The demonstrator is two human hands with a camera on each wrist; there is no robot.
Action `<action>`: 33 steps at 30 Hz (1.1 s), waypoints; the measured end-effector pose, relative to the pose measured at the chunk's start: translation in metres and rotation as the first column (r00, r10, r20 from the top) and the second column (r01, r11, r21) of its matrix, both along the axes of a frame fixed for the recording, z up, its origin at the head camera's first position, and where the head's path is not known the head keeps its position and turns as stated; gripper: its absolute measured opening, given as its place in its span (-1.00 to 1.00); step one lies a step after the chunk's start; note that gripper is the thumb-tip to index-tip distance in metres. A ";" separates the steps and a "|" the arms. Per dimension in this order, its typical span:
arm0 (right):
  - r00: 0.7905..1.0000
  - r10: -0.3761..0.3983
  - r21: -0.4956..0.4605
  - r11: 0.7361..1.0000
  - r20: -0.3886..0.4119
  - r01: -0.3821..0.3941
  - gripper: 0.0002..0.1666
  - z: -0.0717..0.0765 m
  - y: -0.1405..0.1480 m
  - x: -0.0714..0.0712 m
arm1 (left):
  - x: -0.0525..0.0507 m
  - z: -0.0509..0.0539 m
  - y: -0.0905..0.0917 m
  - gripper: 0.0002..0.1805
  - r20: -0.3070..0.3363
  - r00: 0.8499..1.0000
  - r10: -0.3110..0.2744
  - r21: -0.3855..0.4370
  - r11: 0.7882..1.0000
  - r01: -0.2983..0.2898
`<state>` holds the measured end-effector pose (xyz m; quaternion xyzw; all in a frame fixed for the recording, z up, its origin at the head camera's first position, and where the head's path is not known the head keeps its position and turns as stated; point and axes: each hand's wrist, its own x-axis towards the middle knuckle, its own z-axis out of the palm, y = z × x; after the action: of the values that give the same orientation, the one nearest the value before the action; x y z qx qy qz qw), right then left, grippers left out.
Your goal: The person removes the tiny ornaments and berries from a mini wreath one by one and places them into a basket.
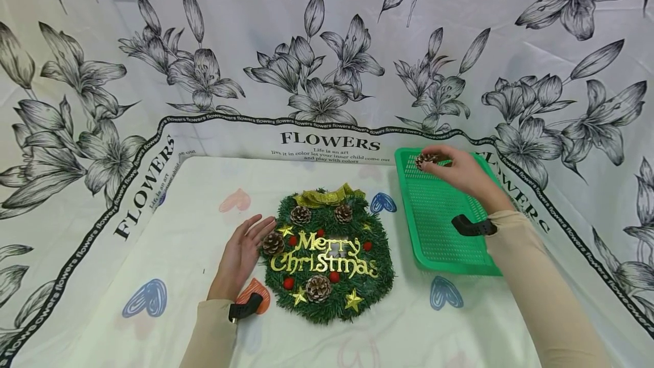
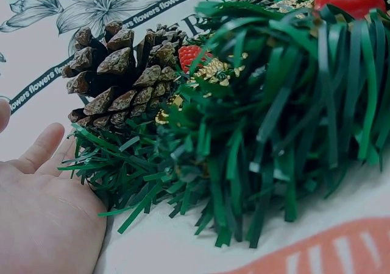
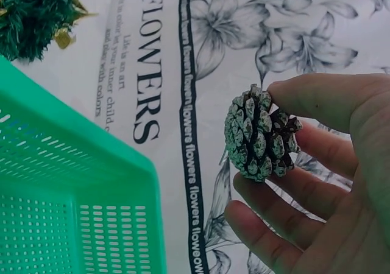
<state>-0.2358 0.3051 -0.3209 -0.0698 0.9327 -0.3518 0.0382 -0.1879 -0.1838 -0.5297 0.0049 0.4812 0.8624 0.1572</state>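
Note:
Between thumb and fingers my right hand (image 1: 456,170) pinches a pine cone (image 3: 259,134), held above the far end of a green plastic basket (image 1: 418,243). My left hand (image 1: 242,251) has its fingers extended along the left edge of a green tinsel wreath (image 1: 327,314), beside a pine cone (image 2: 122,73) on that edge. The wreath lies flat and bears gold "Merry Christmas" lettering (image 1: 324,254), gold stars (image 1: 353,300), red berries (image 1: 288,283), a gold bow (image 1: 329,196) and several pine cones. Whether the left fingers press the tinsel is hard to tell.
A white cloth with coloured hearts (image 1: 145,298) covers the table. Behind and at both sides hangs a white curtain (image 1: 337,95) printed with black lilies. The basket's slotted walls rise to the right of the wreath.

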 end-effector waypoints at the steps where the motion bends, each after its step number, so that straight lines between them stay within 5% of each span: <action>1: 1.000 0.000 -0.005 1.000 0.004 0.000 -0.35 -0.001 0.001 -0.001 | 0.000 0.000 0.000 -0.30 -0.001 1.000 -0.001 -0.002 1.000 0.001; 33: 0.987 -0.047 -0.021 0.999 0.152 0.051 -0.25 -0.044 0.029 -0.035 | 0.000 -0.001 0.001 -0.32 -0.013 1.000 0.009 -0.005 1.000 -0.009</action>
<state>-0.2712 0.3336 -0.3647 -0.0204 0.9242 -0.3682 0.0995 -0.1876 -0.1829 -0.5310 0.0081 0.4845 0.8617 0.1504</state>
